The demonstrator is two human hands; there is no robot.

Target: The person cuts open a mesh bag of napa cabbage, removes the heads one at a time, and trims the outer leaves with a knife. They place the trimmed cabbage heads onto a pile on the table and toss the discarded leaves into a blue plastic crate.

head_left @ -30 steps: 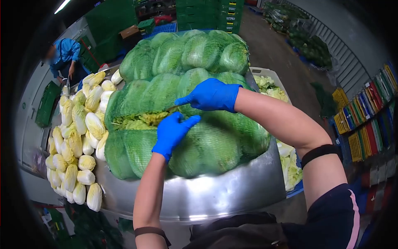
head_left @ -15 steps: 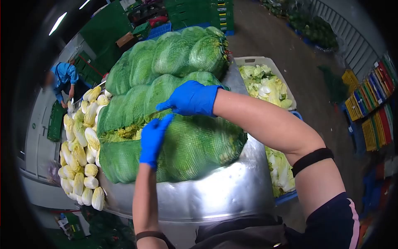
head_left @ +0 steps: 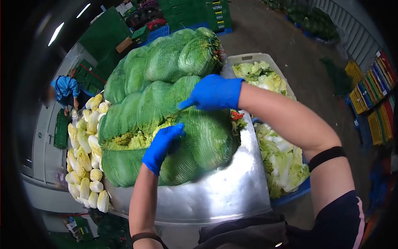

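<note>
A green mesh bag (head_left: pixel 207 143) of napa cabbages lies on the metal table, split along its length. Pale yellow-green cabbage leaves (head_left: pixel 134 141) show through the slit. My left hand (head_left: pixel 162 145), in a blue glove, is closed on the mesh at the near edge of the slit. My right hand (head_left: pixel 216 94), gloved too, is closed at the far edge, around the slit's right end, with a finger and thumb pinching the mesh. The fine mesh between the fingers is partly hidden. Red ties (head_left: pixel 236 116) show at the bag's right end.
Another full mesh bag (head_left: pixel 166 58) lies behind. Trimmed cabbages (head_left: pixel 85 153) are piled on the left. To the right, a white crate (head_left: pixel 244 59) and a blue-rimmed container (head_left: pixel 294 195) hold loose leaves. A co-worker in blue (head_left: pixel 66 89) bends at the far left. The metal table (head_left: pixel 224 191) fills the front.
The slit has lengthened to the right, baring more leaves. Both hands have moved right along it, and the red ties at the bag's end now show.
</note>
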